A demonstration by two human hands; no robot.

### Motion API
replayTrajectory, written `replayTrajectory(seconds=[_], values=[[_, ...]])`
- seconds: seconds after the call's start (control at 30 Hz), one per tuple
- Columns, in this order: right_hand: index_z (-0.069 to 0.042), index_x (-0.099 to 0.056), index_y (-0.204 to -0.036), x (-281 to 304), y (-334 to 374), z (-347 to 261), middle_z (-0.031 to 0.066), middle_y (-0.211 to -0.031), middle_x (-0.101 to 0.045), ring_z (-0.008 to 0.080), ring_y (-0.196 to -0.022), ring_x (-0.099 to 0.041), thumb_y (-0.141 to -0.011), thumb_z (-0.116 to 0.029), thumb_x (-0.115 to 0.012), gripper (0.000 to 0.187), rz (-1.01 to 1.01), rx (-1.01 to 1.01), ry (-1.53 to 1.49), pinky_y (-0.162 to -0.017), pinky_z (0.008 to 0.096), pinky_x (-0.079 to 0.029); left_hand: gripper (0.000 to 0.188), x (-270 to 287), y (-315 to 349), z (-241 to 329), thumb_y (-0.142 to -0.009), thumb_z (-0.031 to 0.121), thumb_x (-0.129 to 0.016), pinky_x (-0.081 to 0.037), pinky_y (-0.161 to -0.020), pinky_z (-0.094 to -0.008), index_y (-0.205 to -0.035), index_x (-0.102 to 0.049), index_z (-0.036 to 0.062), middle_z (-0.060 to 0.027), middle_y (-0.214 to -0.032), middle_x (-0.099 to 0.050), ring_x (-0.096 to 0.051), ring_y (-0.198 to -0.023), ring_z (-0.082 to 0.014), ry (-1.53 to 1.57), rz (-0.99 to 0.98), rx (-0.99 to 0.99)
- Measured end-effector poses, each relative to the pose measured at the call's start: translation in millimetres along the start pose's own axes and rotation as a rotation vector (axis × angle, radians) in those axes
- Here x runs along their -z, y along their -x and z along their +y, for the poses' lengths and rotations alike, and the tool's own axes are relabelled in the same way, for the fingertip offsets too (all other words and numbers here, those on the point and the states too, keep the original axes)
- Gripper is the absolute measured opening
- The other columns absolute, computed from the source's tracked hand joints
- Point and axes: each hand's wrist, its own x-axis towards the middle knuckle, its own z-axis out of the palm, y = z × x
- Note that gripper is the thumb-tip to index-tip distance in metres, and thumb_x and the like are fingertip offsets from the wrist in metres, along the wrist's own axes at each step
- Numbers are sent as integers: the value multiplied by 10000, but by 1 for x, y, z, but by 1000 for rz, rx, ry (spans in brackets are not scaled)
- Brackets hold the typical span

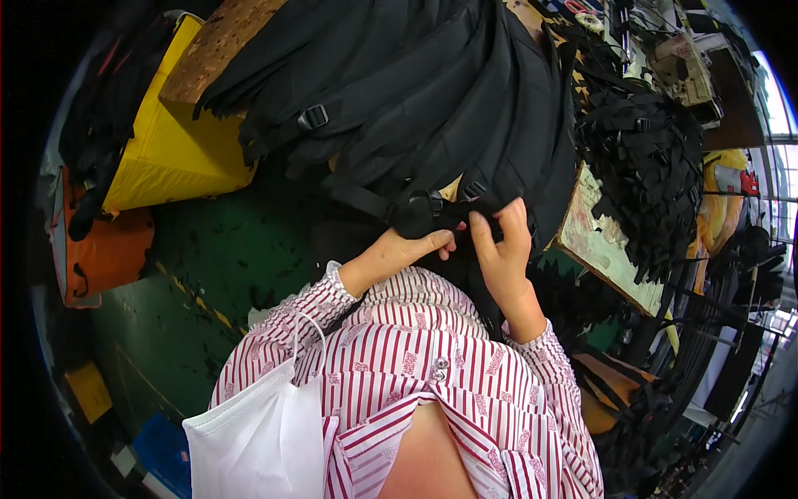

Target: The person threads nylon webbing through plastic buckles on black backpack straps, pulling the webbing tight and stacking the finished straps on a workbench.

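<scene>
Cluttered counter (611,249) at 3 o'clock; black strap (416,214) is pinched steady by left hand (399,249), right hand (503,241) clamped alongside.

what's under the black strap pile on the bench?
Under the strap pile a brown board shows at its left, resting on a yellow bin. The rest of the board is covered; both hands work at the pile's near edge.

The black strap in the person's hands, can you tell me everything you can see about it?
The black strap looks like flat woven webbing with a black plastic buckle on it. It leads off a heap of black bag parts piled on the workbench. The left hand pinches it from below and the right hand grips it from the side, holding it just above the striped shirt.
</scene>
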Motion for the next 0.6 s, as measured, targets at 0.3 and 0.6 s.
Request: replayTrajectory(seconds=[0.3, 0.6], values=[[-33, -616, -933, 1, 15, -3, 101, -1012, -622, 261, -901, -581, -712, 44, -615, 234, -159, 193, -90, -786, 363, -439, 197, 6, -1, -2, -970, 135, -512, -498, -776, -264, -1085, -588, -7, -61, -949, -622, -603, -831, -117, 102, 120, -113], [-70, -615, -1094, -7, 5, -10, 88, -1061, -588, 278, -987, -527, -773, -124, -704, 337, -335, 99, 41, -884, 383, -384, 150, 1, 2, -1, -916, 78, -559, -474, -696, -250, -1039, -587, -3, -31, -923, -593, -568, -807, -90, -98, 161, -197]])
